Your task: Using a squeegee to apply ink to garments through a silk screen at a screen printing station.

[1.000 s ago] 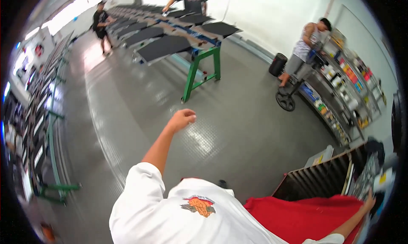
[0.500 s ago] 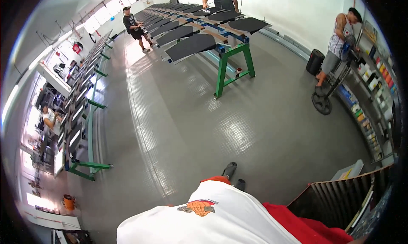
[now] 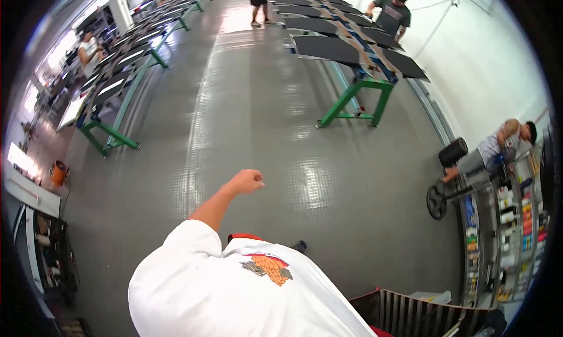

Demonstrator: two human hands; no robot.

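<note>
1. The left hand [image 3: 247, 182] hangs loosely curled, nothing visible in it; the right hand is out of view, its grip unknowable.
2. Red cloth [image 3: 381, 333] peeks up beside a dark slatted rack [image 3: 404, 310], right of the left hand.
3. Flat black panels [image 3: 326, 49] lie on a long green-legged counter [image 3: 378, 84] beyond the left hand, untouched by it; what is done or left cannot be judged.

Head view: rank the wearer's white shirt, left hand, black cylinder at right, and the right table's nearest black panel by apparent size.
1. White shirt
2. Nearest black panel
3. Left hand and black cylinder: too alike to rank; hand nearer the camera.
</note>
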